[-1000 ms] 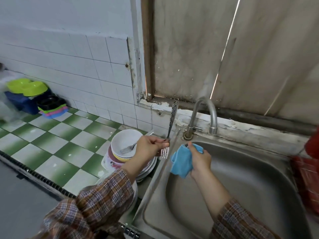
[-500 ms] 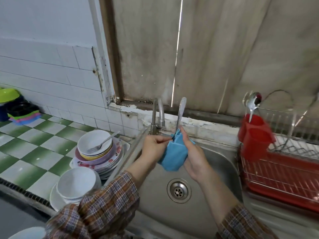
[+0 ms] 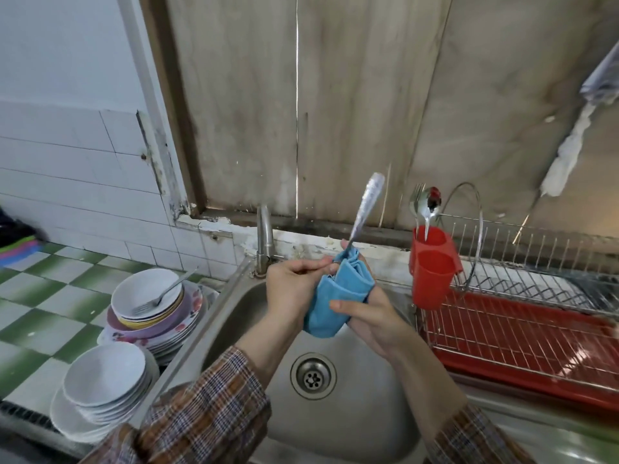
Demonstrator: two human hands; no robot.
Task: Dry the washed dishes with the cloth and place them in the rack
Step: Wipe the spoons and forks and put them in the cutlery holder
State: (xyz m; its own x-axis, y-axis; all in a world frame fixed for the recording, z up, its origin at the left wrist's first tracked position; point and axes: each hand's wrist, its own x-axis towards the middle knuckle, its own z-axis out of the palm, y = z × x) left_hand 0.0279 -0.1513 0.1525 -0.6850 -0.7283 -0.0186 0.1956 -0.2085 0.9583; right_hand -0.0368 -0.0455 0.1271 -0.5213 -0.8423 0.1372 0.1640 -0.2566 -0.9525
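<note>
left hand (image 3: 294, 291) fingers curled, thumb and forefinger pinching the top edge of the cloth (image 3: 348, 286). right hand (image 3: 371, 318) touching it, palm up, fingers wrapped round the cloth. forearms converge inward.

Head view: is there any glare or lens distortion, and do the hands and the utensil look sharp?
Head view: wide-angle bending, so the door frame leans and the rack curves; head view: pale glare on the red tray, daylight through a slit in the boards; head view: left hand, right hand, blue cloth and utensil look fairly sharp.
</note>
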